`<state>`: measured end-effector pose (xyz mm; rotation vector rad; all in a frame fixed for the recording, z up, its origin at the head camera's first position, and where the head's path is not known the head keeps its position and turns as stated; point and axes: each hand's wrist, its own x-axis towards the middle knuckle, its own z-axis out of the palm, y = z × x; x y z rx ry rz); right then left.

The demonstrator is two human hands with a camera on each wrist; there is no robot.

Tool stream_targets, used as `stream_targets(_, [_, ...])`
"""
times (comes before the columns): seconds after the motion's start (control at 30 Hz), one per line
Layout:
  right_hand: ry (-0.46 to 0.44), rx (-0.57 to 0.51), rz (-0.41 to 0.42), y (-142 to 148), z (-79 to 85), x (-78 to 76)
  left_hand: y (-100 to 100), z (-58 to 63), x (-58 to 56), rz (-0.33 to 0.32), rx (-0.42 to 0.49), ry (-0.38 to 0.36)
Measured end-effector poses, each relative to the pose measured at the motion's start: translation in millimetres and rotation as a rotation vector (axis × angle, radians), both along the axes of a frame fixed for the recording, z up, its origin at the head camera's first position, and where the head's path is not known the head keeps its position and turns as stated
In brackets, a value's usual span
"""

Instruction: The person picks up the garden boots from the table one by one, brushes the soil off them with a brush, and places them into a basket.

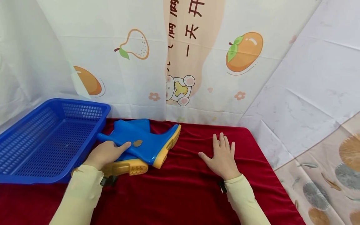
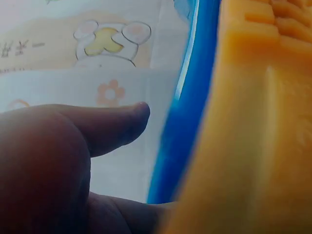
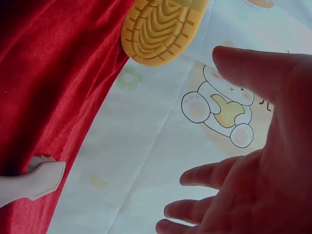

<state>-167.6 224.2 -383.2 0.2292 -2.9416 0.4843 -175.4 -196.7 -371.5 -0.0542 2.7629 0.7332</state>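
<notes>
Sleeves [image 1: 247, 200] over red cloth [image 1: 180, 197], basket [image 1: 64, 145] beside 2 boots [image 1: 150, 142]

A glossy blue boot [image 1: 150, 142] with a yellow sole [image 1: 168, 148] lies on its side on the red-covered tabletop [image 1: 180, 193], toe angled right and away, crossing over a matching second boot [image 1: 137, 167], whose sole faces the near edge.

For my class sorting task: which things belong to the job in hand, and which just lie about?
Job in hand:
two blue boots
left hand, at the boots
right hand, fingers spread, apart from them

Apparently lying about:
blue basket, in neither hand, possibly useful
white object, unclear
red cloth and printed curtain, background
</notes>
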Motion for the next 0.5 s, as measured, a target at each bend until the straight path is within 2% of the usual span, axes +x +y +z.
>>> stream_targets(0.1, [-0.011,0.000,0.000,-0.4,-0.7,-0.6,-4.4,-4.5,-0.1,0.028,-0.018,-0.040])
stream_targets(0.2, [-0.012,0.000,-0.004,0.3,-0.6,-0.5,-3.3,-5.9,-1.6,0.042,0.015,-0.062])
stream_targets(0.37, [-0.013,-0.001,-0.001,1.8,0.8,-0.5,4.4,-5.2,-6.4,0.037,0.188,-0.087])
stream_targets(0.5, [-0.016,-0.008,0.012,3.0,2.6,-1.2,11.3,-7.3,-13.7,0.072,0.377,-0.133])
